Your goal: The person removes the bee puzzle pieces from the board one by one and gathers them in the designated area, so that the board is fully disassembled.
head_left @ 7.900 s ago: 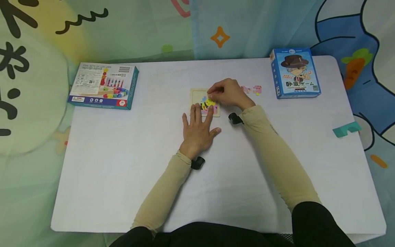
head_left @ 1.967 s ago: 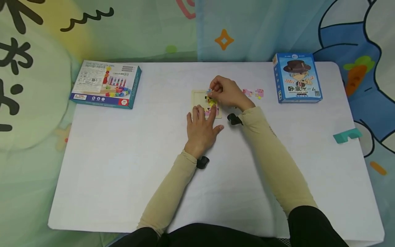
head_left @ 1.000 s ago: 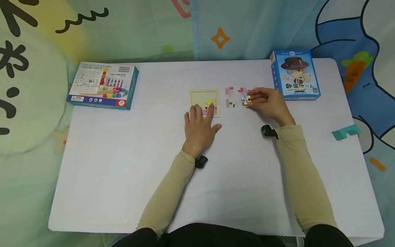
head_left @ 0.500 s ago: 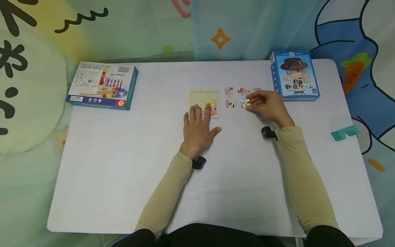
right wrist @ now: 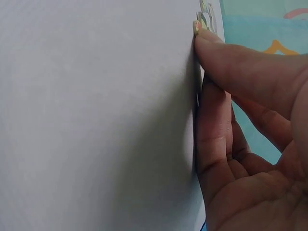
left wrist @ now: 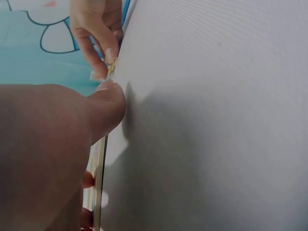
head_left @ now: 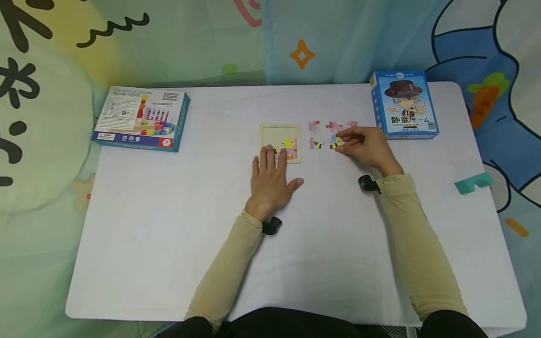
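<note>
Your left hand [head_left: 270,185] lies straight-fingered over the puzzle tray [head_left: 270,135], mid-frame, apparently steadying it. Right of centre, your right hand [head_left: 367,146] has its grip clamped on a puzzle piece [head_left: 335,142], seemingly edge-held for control; loose pieces [head_left: 314,125] sit nearby, handy.

On the white table [head_left: 169,234] lie a flat box [head_left: 139,119], wooden frame [head_left: 270,136], puzzle pieces [head_left: 314,126], blue box [head_left: 405,105] and green block [head_left: 467,185]

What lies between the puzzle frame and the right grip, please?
Puzzle pieces lie on the table between the frame and the right grip, as the head view shows.
</note>
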Demonstrator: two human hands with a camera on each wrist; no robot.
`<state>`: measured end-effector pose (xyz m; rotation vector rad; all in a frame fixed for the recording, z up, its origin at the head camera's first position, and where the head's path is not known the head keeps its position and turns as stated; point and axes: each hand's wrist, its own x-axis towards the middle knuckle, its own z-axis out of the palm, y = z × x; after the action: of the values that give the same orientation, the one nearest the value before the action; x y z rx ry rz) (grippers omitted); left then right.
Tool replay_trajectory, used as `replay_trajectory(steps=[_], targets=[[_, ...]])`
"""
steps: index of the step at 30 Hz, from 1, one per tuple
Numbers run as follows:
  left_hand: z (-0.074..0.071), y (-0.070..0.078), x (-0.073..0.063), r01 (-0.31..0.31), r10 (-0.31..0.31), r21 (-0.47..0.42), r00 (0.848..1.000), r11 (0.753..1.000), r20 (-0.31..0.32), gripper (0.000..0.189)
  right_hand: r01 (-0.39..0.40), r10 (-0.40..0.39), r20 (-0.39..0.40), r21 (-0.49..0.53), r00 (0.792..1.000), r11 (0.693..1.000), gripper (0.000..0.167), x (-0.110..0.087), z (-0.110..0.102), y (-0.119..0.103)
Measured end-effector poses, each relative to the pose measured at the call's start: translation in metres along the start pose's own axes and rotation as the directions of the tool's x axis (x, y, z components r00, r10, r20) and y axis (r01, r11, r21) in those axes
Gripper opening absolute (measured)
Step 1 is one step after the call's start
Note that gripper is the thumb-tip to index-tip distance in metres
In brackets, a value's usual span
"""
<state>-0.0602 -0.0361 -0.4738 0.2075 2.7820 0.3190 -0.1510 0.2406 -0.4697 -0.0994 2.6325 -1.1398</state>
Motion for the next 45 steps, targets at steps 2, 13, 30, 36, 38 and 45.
replay_trajectory(steps=[2, 13, 30, 36, 38, 45], targets=[[0.000, 0.000, -0.001, -0.007, 0.007, -0.005, 1.000, 1.000, 0.010, 0.093, -0.005, 0.005, 0.003, -0.002, 1.000, 1.000, 0.036, -0.001, 0.000, 0.000], [0.003, -0.004, -0.004, -0.030, 0.031, -0.021, 0.999, 0.999, 0.023, 0.090, 0.108, -0.108, -0.031, 0.003, 0.994, 0.994, 0.029, -0.004, 0.002, -0.014], [0.002, -0.006, -0.005, -0.020, 0.020, -0.009, 1.000, 1.000, 0.018, 0.091, 0.273, -0.244, 0.231, -0.101, 0.942, 0.957, 0.038, 0.034, 0.059, -0.089], [0.002, -0.006, -0.005, -0.032, 0.032, -0.017, 0.999, 0.999, 0.010, 0.093, 0.269, -0.231, 0.260, -0.120, 0.937, 0.956, 0.032, 0.040, 0.066, -0.096], [0.002, -0.006, -0.004, -0.035, 0.035, -0.013, 0.999, 0.999, 0.014, 0.094, 0.272, -0.232, 0.262, -0.126, 0.937, 0.954, 0.030, 0.040, 0.066, -0.097], [0.000, -0.005, -0.004, -0.056, 0.056, -0.016, 0.998, 0.998, 0.006, 0.094, 0.273, -0.227, 0.271, -0.145, 0.935, 0.951, 0.027, 0.043, 0.067, -0.097]])
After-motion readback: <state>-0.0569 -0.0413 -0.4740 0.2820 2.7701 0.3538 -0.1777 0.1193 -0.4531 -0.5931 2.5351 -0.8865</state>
